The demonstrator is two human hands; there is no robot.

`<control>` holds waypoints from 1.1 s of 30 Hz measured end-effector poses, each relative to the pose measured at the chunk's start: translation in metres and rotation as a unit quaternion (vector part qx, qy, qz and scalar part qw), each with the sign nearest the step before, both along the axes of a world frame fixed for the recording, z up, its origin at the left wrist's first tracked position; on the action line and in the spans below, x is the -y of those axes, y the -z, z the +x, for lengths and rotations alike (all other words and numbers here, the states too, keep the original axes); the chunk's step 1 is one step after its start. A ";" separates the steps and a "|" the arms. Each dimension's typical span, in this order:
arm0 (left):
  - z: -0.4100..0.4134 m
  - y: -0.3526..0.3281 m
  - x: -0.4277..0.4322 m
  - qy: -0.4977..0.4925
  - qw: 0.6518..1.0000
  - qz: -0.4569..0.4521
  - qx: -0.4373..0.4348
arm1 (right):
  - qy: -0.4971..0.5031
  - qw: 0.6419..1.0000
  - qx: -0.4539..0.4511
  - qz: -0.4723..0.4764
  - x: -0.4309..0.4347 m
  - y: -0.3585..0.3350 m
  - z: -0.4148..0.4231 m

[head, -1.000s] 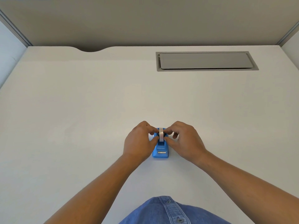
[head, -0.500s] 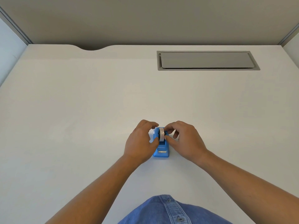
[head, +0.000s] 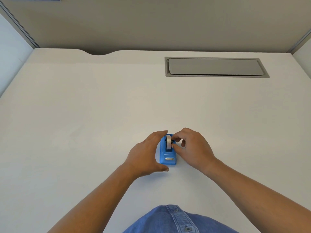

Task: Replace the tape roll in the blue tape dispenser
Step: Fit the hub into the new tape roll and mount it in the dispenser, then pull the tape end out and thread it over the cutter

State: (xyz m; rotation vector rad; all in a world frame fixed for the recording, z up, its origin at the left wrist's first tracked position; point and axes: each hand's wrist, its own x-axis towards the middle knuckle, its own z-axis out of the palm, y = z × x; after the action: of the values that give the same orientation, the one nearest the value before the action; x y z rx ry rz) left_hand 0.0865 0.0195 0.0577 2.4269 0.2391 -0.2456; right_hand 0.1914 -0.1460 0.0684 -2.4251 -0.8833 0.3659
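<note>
The blue tape dispenser (head: 168, 157) stands on the white desk (head: 84, 123), its metal cutter at the near end. A whitish tape roll (head: 168, 141) sits upright in its cradle. My left hand (head: 144, 153) spans the dispenser's left side, fingers over the far end and thumb at the near corner. My right hand (head: 193, 148) is on the right side, thumb and forefinger pinched at the roll's right face by the hub. The dispenser's left wall is hidden behind my left hand.
A grey recessed cable hatch (head: 215, 67) lies at the back right of the desk. A curved notch (head: 99, 53) cuts the back edge. Partition walls (head: 151, 22) close off the back and both sides. My denim shirt (head: 175, 221) shows at the bottom.
The roll has gone down into the dispenser's cradle. My left hand left the roll and spread along the dispenser's side. My right hand's fingers stay at the roll.
</note>
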 end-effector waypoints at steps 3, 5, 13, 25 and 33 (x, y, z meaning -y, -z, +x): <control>-0.001 0.003 0.005 -0.007 0.999 0.029 0.019 | -0.003 1.000 0.000 -0.002 0.000 -0.001 -0.002; -0.002 0.003 0.010 -0.016 0.999 0.033 0.034 | -0.003 1.000 0.003 -0.002 0.001 0.000 -0.003; -0.002 0.003 0.017 -0.039 0.997 0.050 0.048 | 0.010 1.000 -0.014 0.016 0.002 0.000 -0.007; 0.001 -0.002 0.021 -0.034 0.995 0.090 0.032 | 0.023 0.999 -0.042 0.025 0.009 0.001 -0.015; 0.000 -0.008 0.023 -0.025 0.994 0.100 0.029 | 0.026 0.999 -0.019 0.036 0.013 -0.006 -0.028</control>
State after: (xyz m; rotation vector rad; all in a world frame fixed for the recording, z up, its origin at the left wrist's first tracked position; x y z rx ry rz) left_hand 0.0869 -0.0040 0.0656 2.6179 0.3102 -0.1331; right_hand 0.1636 -0.1591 0.0746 -2.3622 -0.8013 0.3534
